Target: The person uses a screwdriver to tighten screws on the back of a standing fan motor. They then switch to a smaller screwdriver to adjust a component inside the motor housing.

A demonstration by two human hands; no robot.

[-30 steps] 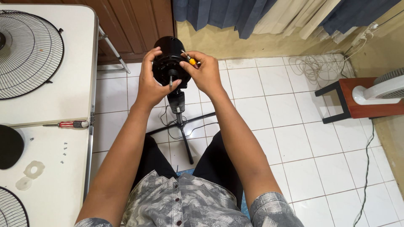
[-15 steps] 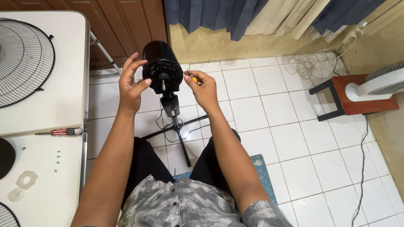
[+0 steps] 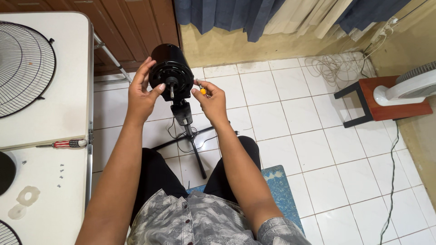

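1. White floor tiles (image 3: 290, 118) fill the room, bordered by a yellowish wall, blue and cream curtains (image 3: 272, 16) and a brown wooden door (image 3: 131, 27).
2. At the middle top stands a black fan motor housing (image 3: 169, 68) on its stand (image 3: 193, 140), grille off, the bare metal shaft (image 3: 172, 89) pointing toward the camera.
3. The left hand (image 3: 141, 93) cups the housing's left side, fingers curled around its rim and the thumb resting on the front face near the shaft.
4. The right hand (image 3: 211, 100) is just beside the housing's right edge, thumb and fingertips pinched on a small yellow-and-black part (image 3: 201, 89); what the part is cannot be told.
5. On the left sits a white table (image 3: 68, 100) bearing a round wire fan grille (image 3: 22, 68), a red-handled screwdriver (image 3: 63, 144) and a few small screws (image 3: 60, 174).
6. To the right, a white fan (image 3: 408, 88) rests on a red-brown stool (image 3: 386, 106), with a coil of white cable (image 3: 334, 66) on the tiles near it.
7. A black cord (image 3: 393, 181) trails down the floor on the right, and a blue mat (image 3: 277, 190) lies under the person's legs.
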